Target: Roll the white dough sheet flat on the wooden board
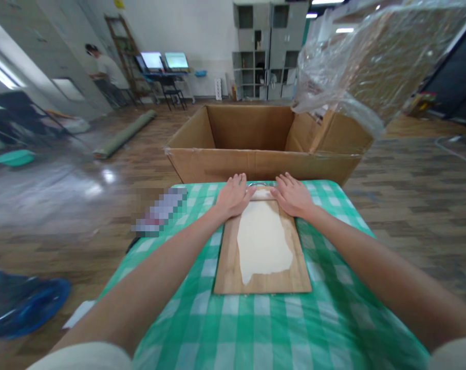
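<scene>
A wooden board lies on a table with a green and white checked cloth. On the board is a long flat sheet of pale dough. My left hand and my right hand lie at the far end of the board, palms down, fingers stretched out. Between them sits a pale roller or rolled end of dough, which both hands touch; I cannot make out which it is.
A large open cardboard box stands on the floor just beyond the table's far edge. Clear plastic wrap over a brown block hangs at upper right. A person stands far off at the left near monitors. A blue object lies at lower left.
</scene>
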Available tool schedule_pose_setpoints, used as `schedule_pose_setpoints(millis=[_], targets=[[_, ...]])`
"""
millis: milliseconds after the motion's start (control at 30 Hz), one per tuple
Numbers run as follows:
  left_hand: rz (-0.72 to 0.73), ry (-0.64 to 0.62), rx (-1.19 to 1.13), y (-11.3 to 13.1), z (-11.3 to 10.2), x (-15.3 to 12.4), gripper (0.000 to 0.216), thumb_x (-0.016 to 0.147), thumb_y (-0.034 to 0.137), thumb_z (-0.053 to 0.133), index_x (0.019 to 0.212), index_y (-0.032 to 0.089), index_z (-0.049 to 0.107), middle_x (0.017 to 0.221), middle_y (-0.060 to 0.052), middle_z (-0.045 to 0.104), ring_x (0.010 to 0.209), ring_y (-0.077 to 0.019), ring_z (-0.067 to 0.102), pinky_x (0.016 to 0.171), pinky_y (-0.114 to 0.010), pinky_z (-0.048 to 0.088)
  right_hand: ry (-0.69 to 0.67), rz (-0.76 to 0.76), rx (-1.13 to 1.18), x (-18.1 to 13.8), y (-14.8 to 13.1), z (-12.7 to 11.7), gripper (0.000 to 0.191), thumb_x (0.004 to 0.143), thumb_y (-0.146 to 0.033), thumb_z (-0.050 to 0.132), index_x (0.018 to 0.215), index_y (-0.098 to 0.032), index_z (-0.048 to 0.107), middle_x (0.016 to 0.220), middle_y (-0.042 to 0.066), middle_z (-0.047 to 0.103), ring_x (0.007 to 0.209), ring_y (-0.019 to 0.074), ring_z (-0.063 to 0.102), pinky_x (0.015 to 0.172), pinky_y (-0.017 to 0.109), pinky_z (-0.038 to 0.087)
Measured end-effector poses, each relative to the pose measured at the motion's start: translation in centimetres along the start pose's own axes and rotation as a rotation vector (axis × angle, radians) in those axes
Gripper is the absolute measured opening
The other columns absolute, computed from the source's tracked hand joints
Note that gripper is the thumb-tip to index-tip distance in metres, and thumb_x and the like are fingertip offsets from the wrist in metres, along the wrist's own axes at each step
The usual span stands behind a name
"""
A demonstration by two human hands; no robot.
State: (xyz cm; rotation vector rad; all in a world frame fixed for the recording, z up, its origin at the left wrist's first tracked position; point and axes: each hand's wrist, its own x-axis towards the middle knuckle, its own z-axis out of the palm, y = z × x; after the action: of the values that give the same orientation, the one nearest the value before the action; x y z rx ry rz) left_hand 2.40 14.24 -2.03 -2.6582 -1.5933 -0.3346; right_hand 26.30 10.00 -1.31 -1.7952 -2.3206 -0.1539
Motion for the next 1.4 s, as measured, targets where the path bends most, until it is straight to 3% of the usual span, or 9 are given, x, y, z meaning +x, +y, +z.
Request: schedule_pose_setpoints(millis=[100, 267, 433, 600, 800, 933, 1167, 1267, 1400], targets=[[0.015, 0.003, 0.003, 0.7, -0.2, -2.4, 0.085, 0.109, 0.059, 0.012, 0.163, -0.005, 0.027, 0.169, -0.027, 0.034, 0.161, -0.0347, 0.028, 0.132, -0.047, 0.019, -0.014, -0.039, 0.015, -2.3, -0.6, -0.4, 0.085, 0.109, -0.061, 0.016, 0.158, 0.005, 0.039, 0.168, 0.027, 0.037, 0.160, 0.0361, 0.027, 0.127, 0.049, 0.025], [0.073, 0.026, 0.040, 2.2, -0.8, -7.4, 0.083, 0.108, 0.060, 0.017, 0.162, -0.003, 0.029, 0.170, -0.026, 0.033, 0.163, -0.0329, 0.025, 0.133, -0.048, 0.017, -0.007, -0.139, 0.017, -6.3, -1.5, -1.7, 0.087, 0.106, -0.066, 0.021, 0.160, 0.001, 0.037, 0.168, 0.028, 0.035, 0.159, 0.0381, 0.028, 0.127, 0.054, 0.025], [0.053, 0.034, 0.051, 3.9, -2.2, -10.7, 0.081, 0.108, 0.060, 0.021, 0.160, -0.002, 0.033, 0.163, -0.028, 0.044, 0.156, -0.0358, 0.038, 0.130, -0.048, 0.025, -0.025, -0.249, 0.017, -8.9, -1.3, -2.9, 0.090, 0.105, -0.069, 0.023, 0.161, 0.001, 0.037, 0.168, 0.026, 0.037, 0.158, 0.0381, 0.032, 0.128, 0.053, 0.027], [-0.013, -0.050, 0.016, 3.1, -2.1, -7.3, 0.073, 0.110, 0.058, 0.021, 0.155, 0.005, 0.044, 0.159, -0.025, 0.051, 0.152, -0.0348, 0.046, 0.124, -0.049, 0.034, -0.045, -0.311, 0.054, -8.4, -0.1, -2.9, 0.086, 0.107, -0.066, 0.024, 0.162, -0.002, 0.037, 0.166, 0.023, 0.042, 0.157, 0.0350, 0.035, 0.127, 0.052, 0.031], [-0.009, -0.145, -0.010, 0.2, -0.4, 1.0, 0.071, 0.112, 0.052, 0.011, 0.157, 0.007, 0.044, 0.166, -0.024, 0.042, 0.158, -0.0340, 0.036, 0.127, -0.053, 0.028, -0.094, -0.217, 0.064, -2.4, 1.7, -0.8, 0.073, 0.111, -0.053, 0.017, 0.151, -0.005, 0.055, 0.162, 0.021, 0.048, 0.157, 0.0316, 0.037, 0.129, 0.050, 0.026], [0.043, -0.167, 0.000, -1.2, 0.6, 4.1, 0.058, 0.113, 0.044, 0.017, 0.160, 0.021, 0.042, 0.170, -0.017, 0.039, 0.159, -0.0302, 0.034, 0.126, -0.052, 0.030, -0.110, -0.137, 0.074, 0.9, 2.7, 0.6, 0.076, 0.111, -0.051, 0.009, 0.149, -0.009, 0.059, 0.158, 0.020, 0.054, 0.157, 0.0312, 0.037, 0.129, 0.053, 0.024], [0.114, -0.134, 0.037, -1.3, 0.6, 2.8, 0.054, 0.113, 0.040, 0.021, 0.159, 0.022, 0.044, 0.173, -0.013, 0.034, 0.162, -0.0315, 0.026, 0.130, -0.056, 0.023, -0.012, -0.073, 0.067, 0.2, 2.3, 1.3, 0.085, 0.109, -0.060, 0.011, 0.157, -0.001, 0.048, 0.165, 0.021, 0.044, 0.160, 0.0337, 0.026, 0.129, 0.052, 0.023], [0.091, -0.060, 0.064, -0.3, 0.0, 0.8, 0.064, 0.112, 0.045, 0.017, 0.159, 0.011, 0.044, 0.170, -0.018, 0.037, 0.162, -0.0340, 0.025, 0.132, -0.055, 0.018, 0.003, -0.053, 0.088, -1.4, 1.5, 0.5, 0.084, 0.109, -0.060, 0.015, 0.162, 0.001, 0.038, 0.168, 0.021, 0.039, 0.160, 0.0351, 0.026, 0.128, 0.050, 0.028], [0.033, -0.004, 0.075, 1.2, -0.6, -2.5, 0.078, 0.111, 0.054, 0.009, 0.164, 0.002, 0.032, 0.170, -0.020, 0.036, 0.163, -0.0328, 0.024, 0.134, -0.050, 0.014, -0.013, -0.116, 0.087, -4.1, 0.4, -0.7, 0.081, 0.109, -0.059, 0.019, 0.162, -0.002, 0.038, 0.169, 0.021, 0.037, 0.160, 0.0361, 0.027, 0.127, 0.051, 0.028]])
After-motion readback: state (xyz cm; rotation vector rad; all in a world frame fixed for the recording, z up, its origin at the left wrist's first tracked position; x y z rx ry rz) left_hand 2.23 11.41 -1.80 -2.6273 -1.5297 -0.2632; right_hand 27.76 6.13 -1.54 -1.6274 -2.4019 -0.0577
